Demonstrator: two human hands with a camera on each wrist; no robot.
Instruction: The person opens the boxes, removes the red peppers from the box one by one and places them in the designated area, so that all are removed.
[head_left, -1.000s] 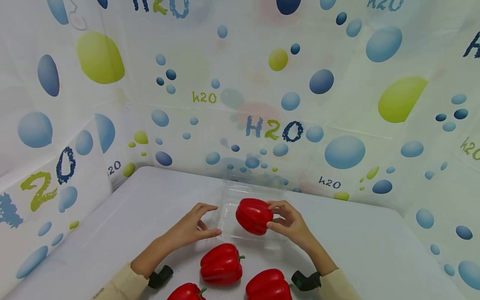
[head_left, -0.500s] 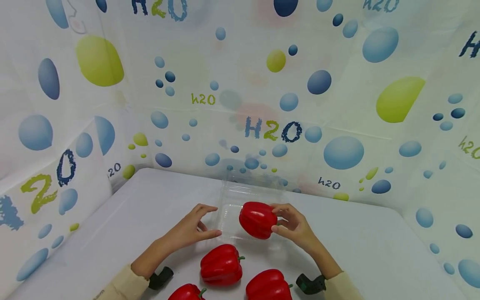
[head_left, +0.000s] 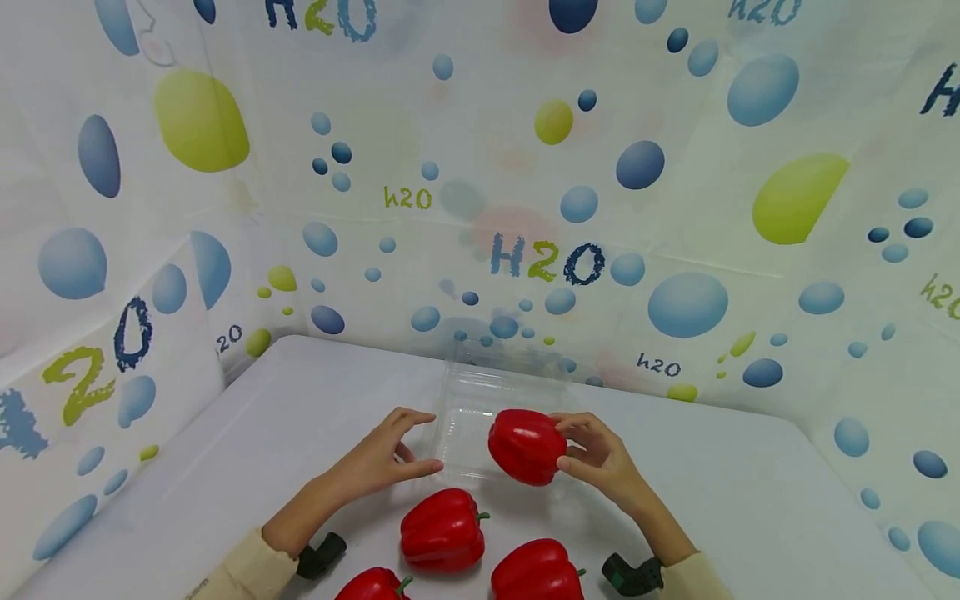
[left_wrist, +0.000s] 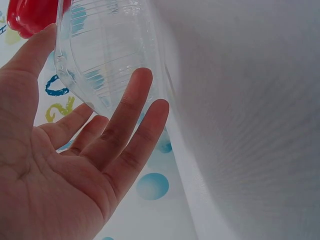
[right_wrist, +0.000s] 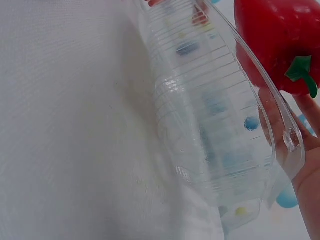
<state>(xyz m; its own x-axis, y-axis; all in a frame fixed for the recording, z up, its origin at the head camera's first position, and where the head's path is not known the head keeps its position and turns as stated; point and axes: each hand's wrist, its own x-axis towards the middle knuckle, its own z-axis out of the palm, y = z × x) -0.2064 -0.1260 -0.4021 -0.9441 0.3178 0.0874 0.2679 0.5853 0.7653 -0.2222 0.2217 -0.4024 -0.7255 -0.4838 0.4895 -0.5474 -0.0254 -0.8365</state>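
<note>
My right hand (head_left: 600, 458) grips a red bell pepper (head_left: 527, 447) near its stem end, thumb below and fingers above. In the head view the pepper overlaps the right part of a clear plastic container (head_left: 461, 437); the right wrist view has the pepper (right_wrist: 280, 35), green stem showing, above the container's rim (right_wrist: 265, 85). At the container's left side is my left hand (head_left: 390, 450), thumb and fingers spread. Its fingers (left_wrist: 132, 107) extend along the container's outer wall (left_wrist: 110, 55) in the left wrist view, and nothing is in the palm.
Three more red peppers lie on the white table on the near side: one (head_left: 442, 531) just before the container, another (head_left: 536, 573) nearer right, a third (head_left: 372, 586) cut off by the frame's bottom. A clear lid (head_left: 510, 358) stands up behind the container, before a patterned curtain (head_left: 480, 167).
My right hand has moved right and slightly toward me with the pepper. The left hand stays in place by the container, and the other peppers have not moved.
</note>
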